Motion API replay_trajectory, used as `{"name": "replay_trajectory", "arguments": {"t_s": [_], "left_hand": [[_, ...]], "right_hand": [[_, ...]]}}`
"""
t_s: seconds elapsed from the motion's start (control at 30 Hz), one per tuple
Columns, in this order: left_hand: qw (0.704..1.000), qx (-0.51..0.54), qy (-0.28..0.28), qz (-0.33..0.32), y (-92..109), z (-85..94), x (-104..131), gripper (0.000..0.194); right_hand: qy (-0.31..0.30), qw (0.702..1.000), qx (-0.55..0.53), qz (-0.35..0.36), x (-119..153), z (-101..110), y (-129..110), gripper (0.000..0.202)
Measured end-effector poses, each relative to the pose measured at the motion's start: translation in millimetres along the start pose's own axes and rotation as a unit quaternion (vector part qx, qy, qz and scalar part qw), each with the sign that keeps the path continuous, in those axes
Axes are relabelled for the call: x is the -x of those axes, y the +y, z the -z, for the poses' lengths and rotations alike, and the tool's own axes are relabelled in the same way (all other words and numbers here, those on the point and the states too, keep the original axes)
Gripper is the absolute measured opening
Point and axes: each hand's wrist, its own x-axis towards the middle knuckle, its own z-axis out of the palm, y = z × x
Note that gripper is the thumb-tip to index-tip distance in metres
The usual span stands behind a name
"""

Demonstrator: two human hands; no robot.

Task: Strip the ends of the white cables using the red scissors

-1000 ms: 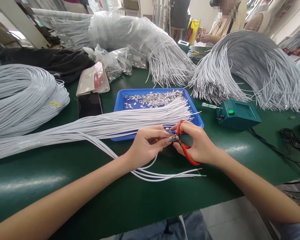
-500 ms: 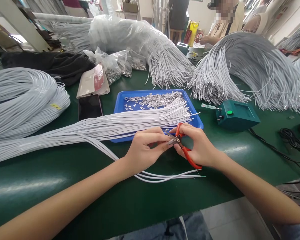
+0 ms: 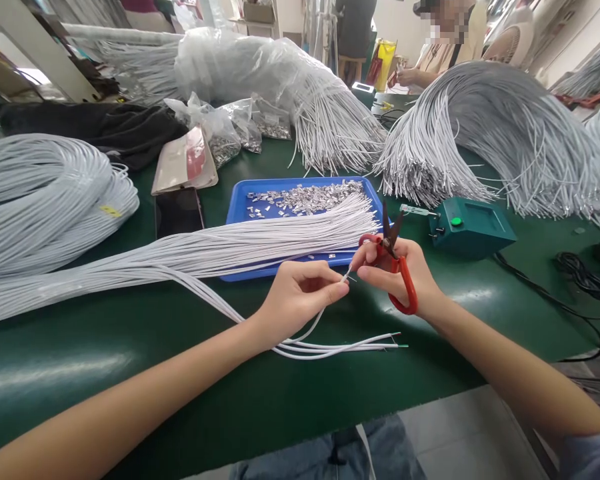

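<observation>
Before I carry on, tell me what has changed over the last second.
The red-handled scissors have swung away from the left hand: they pointed left towards it, and now they point forward. The right hand still holds them. The left hand's grip on the white cable, the blue tray and the green machine stay unchanged.

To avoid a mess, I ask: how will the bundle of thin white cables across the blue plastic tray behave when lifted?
The bundle of thin white cables would probably sag, as several strands curve away. Its fanned ends may splay apart and could scatter the small loose silver metal pieces beside them.
</observation>
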Motion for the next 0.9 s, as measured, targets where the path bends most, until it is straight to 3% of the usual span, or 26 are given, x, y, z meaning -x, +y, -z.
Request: {"name": "replay_trajectory", "arguments": {"t_s": [0.43,0.6,0.9], "left_hand": [[0.998,-0.048,0.028,0.002,-2.6,-6.1,2.0,0.011],[0.999,-0.024,0.02,0.024,-4.6,-6.8,3.5,0.015],[0.998,0.028,-0.022,0.058,-5.3,-5.5,2.0,0.022]], "right_hand": [[0.0,0.999,0.02,0.048,4.5,-5.8,-0.3,0.023],[0.008,0.997,0.047,0.056,5.1,-8.3,-3.1,0.022],[-0.013,1.0,0.005,0.026,4.6,-6.7,-4.2,0.02]]}}
